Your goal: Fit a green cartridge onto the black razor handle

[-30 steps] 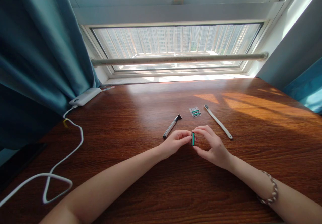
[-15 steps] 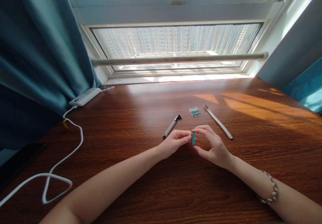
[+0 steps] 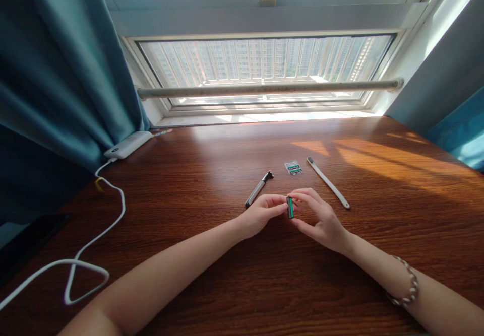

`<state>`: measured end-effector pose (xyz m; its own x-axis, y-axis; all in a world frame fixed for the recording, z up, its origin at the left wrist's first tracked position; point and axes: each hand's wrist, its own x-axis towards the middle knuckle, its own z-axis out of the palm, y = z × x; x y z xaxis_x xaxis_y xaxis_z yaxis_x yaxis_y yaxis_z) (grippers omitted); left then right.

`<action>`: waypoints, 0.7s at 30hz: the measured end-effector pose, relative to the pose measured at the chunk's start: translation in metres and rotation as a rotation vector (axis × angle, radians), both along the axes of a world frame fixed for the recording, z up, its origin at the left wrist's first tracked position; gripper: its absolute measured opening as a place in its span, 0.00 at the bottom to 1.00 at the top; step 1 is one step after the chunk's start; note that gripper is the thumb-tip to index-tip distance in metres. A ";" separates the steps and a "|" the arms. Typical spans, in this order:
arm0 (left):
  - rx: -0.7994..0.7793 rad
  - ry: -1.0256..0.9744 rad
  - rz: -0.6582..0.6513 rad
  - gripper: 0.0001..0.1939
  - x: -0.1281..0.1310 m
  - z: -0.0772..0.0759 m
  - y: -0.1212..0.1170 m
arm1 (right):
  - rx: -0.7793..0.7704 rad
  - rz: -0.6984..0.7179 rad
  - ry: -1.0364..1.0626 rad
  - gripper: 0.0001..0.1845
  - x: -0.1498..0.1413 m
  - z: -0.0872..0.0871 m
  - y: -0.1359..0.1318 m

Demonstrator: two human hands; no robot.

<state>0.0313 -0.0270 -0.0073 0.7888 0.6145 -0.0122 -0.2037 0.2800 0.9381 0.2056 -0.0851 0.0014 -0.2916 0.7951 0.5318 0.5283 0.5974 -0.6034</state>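
Observation:
A small black razor cartridge [image 3: 290, 207] with a green strip is held on end between my two hands, above the table. My left hand [image 3: 263, 216] pinches its left side with thumb and fingers. Thumb and fingertips of my right hand [image 3: 321, 221] grip its lower and upper ends. Just beyond my left hand lies a razor handle [image 3: 258, 190], silver and black, with a bare forked head. Farther back is a clear plastic cartridge case [image 3: 293, 168] with green-striped cartridges in it. A white toothbrush [image 3: 328, 183] lies slantwise beyond my right hand.
The brown wooden table [image 3: 212, 159] reaches to the window sill. A white power strip [image 3: 128, 145] sits at the back left by the blue curtain [image 3: 68, 69], and its white cable [image 3: 123, 205] loops along the left side. A rail [image 3: 264, 90] crosses the window.
The razor cartridge has tilted slightly, its top leaning a little to the left. Both hands stay in nearly the same place; the other things on the table have not moved.

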 end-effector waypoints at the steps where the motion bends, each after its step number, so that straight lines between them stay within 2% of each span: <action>1: -0.020 -0.009 0.002 0.13 0.000 -0.001 0.000 | -0.002 0.001 0.000 0.23 0.000 0.000 0.000; 5: -0.060 -0.008 0.006 0.13 0.001 -0.002 0.000 | -0.008 0.008 0.000 0.23 0.001 0.000 0.000; 21: -0.034 0.021 0.003 0.12 0.001 -0.003 0.001 | -0.023 0.010 0.006 0.23 0.001 -0.001 0.000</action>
<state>0.0326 -0.0262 -0.0099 0.7864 0.6156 -0.0499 -0.1846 0.3113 0.9322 0.2067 -0.0847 0.0002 -0.2967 0.8042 0.5150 0.5184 0.5885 -0.6204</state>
